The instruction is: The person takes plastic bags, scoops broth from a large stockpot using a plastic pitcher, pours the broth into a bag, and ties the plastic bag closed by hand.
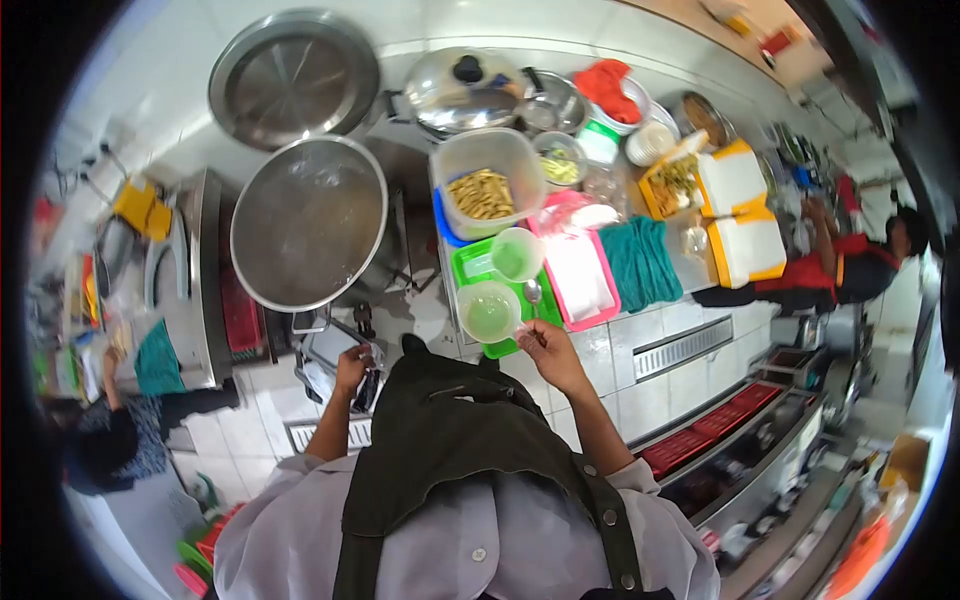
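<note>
My right hand [546,352] is closed on the handle of a translucent plastic cup [489,313], which looks greenish over the green tray [470,268]. A second plastic cup [516,255] stands behind it on that tray, with a metal spoon [533,291] alongside. Further back, a square plastic tub [482,195] holds brown, stick-shaped pieces. My left hand [352,368] hangs low beside my apron, its fingers loosely bent and seemingly holding nothing. Near it, below the large steel pot [312,225], is a grey and black object I cannot make out.
A pink tray [585,275] and a folded green cloth [638,262] lie right of the green tray. Yellow-and-white food boxes [745,245] stand further right. A lidded pot [465,90] is at the back. One person [870,255] works at right, another [110,440] at left.
</note>
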`<state>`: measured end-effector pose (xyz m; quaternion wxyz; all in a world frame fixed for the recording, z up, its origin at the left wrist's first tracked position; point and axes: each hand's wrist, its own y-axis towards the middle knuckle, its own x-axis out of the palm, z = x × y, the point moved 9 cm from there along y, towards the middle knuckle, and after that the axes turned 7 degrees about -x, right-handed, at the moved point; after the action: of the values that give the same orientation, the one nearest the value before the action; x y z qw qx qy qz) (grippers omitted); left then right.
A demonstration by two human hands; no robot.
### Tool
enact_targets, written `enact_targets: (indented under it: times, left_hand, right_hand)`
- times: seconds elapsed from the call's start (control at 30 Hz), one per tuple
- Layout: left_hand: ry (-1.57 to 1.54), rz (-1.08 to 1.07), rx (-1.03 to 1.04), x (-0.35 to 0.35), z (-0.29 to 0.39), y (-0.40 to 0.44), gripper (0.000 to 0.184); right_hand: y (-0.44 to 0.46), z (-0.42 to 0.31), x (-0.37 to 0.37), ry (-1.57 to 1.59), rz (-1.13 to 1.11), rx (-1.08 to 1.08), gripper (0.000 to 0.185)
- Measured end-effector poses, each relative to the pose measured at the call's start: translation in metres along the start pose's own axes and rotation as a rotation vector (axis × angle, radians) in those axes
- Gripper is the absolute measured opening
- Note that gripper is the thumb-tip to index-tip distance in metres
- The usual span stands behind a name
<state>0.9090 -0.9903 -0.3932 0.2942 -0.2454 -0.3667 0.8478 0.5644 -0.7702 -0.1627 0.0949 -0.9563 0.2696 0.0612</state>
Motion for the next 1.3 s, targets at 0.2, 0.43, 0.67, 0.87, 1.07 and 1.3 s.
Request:
enact_targets:
  times: [0.2,0.43,0.67,0.87,1.07,1.3]
  left_hand:
    - [0.083,-0.054,0.064,0.047,0.021,-0.028,0.045]
    - [0.246,-0.049,0.162,0.081,0.032,-0.062,0.047]
    - [0.09,-0.14,0.029,0.095,-0.003,-0.055,0.038]
    - [0.023,-0.13,0.044,0.07,-0.01,-0.029,0.038]
    - [-0.142,-0.047,-0.036,0.047,-0.034,-0.023,0.033]
    - [-0.086,-0.045,-0.065,0.045,-0.065,-0.024,0.035]
  right_hand:
    - [-0.035,0.042,-0.028,0.008,0.141,0.006,0.018]
    - [-0.061,-0.037,-0.099,-0.042,0.352,-0.332,0.02]
    - [-0.132,-0.284,-0.101,0.567,-0.397,-0.907,0.016]
    - [-0.16,-0.36,-0.058,0.846,-0.533,-1.298,0.022]
    - [-0.14,-0.372,-0.014,0.851,-0.644,-1.1,0.023]
    - [-0.129,-0.368,0.006,0.881,-0.756,-1.131,0.023]
